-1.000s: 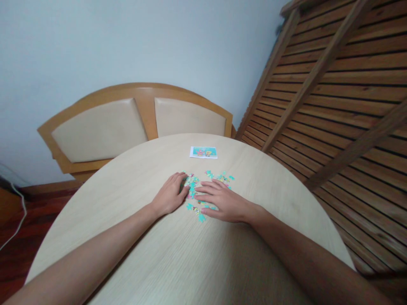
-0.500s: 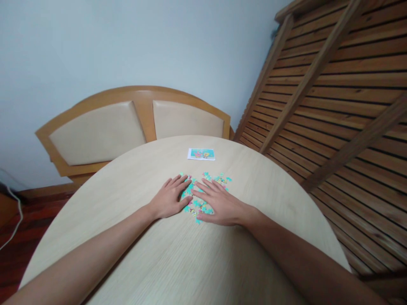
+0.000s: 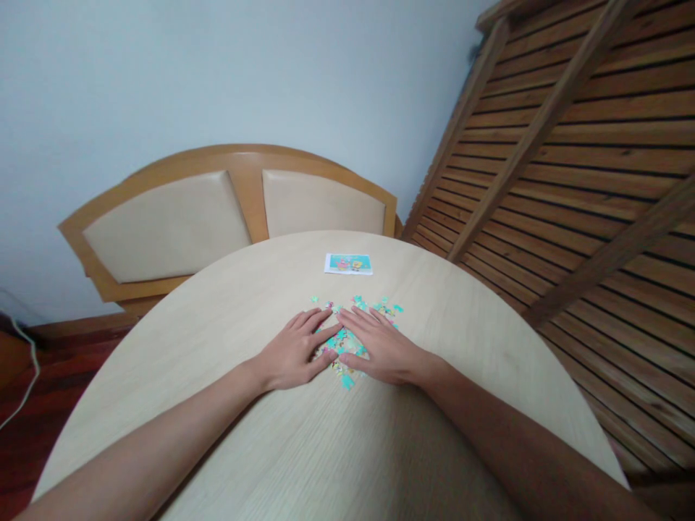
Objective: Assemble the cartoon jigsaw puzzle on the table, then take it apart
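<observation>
Small jigsaw puzzle pieces [image 3: 342, 339], mostly turquoise with some yellow and pink, lie in a loose heap on the pale round table [image 3: 217, 318]. My left hand [image 3: 296, 351] rests on the heap's left side, palm down with the fingers stretched out. From the right, my right hand [image 3: 383, 349] lies flat over other pieces, fingers spread. The fingertips of both hands nearly meet above the middle, and pieces under the palms are hidden. Beyond the heap is a card [image 3: 349, 264] with a turquoise cartoon picture and white edge.
Behind the table stands a wooden headboard [image 3: 250, 195] with cream padded panels, against a pale wall [image 3: 244, 72]. A slatted wooden frame [image 3: 570, 166] leans close along the right side. At the far left a white cable [image 3: 33, 362] hangs above the dark red floor.
My left hand has slid slightly towards me and to the right. The two hands are closer together, and the pieces between them are bunched more tightly. A few pieces now show beyond my left fingertips.
</observation>
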Demonstrator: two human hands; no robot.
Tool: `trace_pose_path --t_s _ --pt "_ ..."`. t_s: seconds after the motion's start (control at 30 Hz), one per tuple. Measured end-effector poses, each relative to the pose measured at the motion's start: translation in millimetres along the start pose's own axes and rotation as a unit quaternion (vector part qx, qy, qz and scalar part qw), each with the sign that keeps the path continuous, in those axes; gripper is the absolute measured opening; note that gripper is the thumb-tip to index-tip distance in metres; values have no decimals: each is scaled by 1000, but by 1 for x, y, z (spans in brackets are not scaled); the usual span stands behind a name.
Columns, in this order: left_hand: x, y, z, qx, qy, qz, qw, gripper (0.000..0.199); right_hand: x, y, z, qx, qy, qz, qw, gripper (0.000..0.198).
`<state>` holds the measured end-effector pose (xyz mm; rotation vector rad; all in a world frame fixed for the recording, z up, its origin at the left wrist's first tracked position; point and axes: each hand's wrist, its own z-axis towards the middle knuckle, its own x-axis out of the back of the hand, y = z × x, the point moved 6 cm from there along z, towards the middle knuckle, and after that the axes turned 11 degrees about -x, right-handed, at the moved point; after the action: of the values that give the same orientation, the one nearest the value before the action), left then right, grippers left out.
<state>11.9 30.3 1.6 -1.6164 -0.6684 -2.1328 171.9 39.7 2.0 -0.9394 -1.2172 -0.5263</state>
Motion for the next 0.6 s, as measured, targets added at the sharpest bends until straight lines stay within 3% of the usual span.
trace_pose_path --t_s 0.13,0.23,0.4,0.6 --pt "-4 -6 -4 64 -10 -5 998 62 6 4 -3 -18 30 -13 999 76" --pt "-5 -7 -5 77 -10 0 997 62 12 6 -7 -33 53 -14 998 69" --pt "-4 -3 -3 41 -15 -9 999 60 11 11 -6 -81 42 -14 996 64" --pt "-5 3 2 -22 -28 -36 999 74 1 4 -8 -23 -36 17 999 75"
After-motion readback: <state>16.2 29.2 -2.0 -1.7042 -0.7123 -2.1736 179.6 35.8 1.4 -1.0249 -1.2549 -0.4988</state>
